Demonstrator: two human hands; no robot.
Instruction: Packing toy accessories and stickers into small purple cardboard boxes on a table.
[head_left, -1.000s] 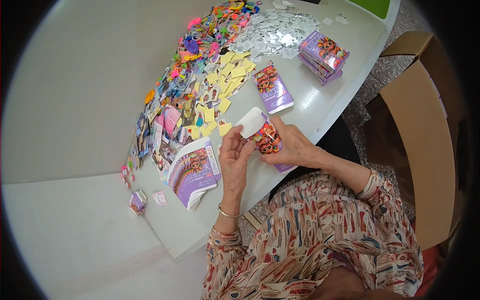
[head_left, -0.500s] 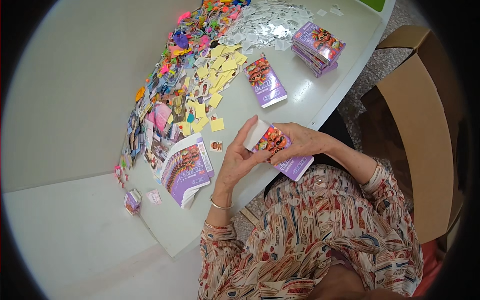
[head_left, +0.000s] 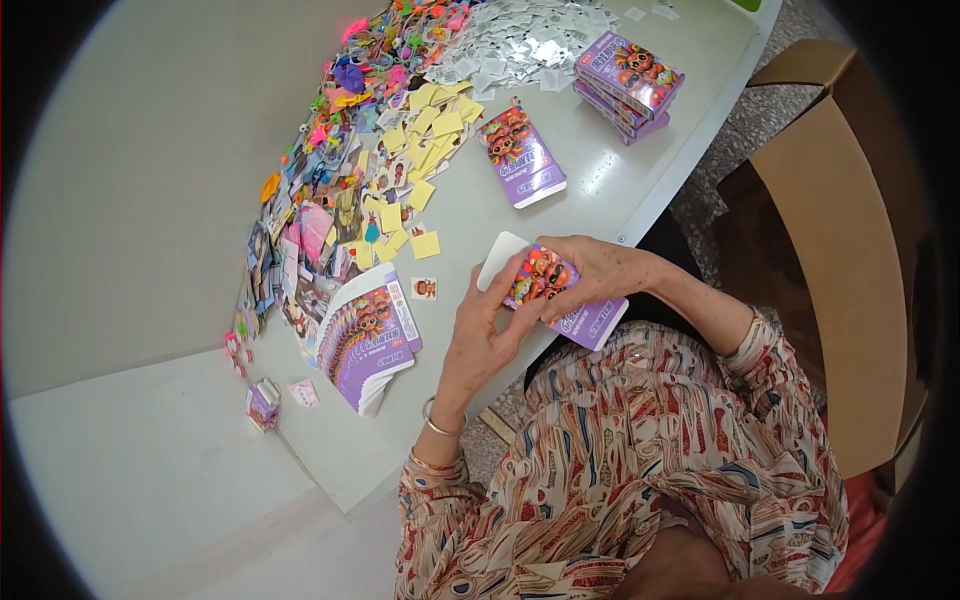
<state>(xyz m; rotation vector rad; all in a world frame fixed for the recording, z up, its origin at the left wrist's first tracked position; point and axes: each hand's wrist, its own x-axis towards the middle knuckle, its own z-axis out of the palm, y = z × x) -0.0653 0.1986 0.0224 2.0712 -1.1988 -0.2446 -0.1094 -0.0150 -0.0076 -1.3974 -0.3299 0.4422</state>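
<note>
Near the table's edge, in front of my body, both hands hold a purple carton (head_left: pixel 600 322) with bright cartoon figures on its front. My left hand (head_left: pixel 487 325) grips its left end, fingers and thumb bent round it. A white flap stands out past those fingertips. From the other side my right hand (head_left: pixel 607 272) is closed on the carton, thumb across the printed front. To the left lies a fanned stack of flat purple cartons (head_left: pixel 372 345). Another purple carton (head_left: pixel 524 160) rests on the table beyond my hands.
Several purple boxes (head_left: pixel 630 78) are stacked at the far right. Small toys (head_left: pixel 350 78), yellow paper squares (head_left: pixel 440 125) and silvery clear sachets (head_left: pixel 530 45) are heaped along the back. A small sticker card (head_left: pixel 424 289) lies by my left hand. A large brown cardboard box (head_left: pixel 835 280) stands right.
My left fingers have come down from the carton's upper end onto its front edge. The white flap now sticks up beyond them. The whole view has shifted slightly.
</note>
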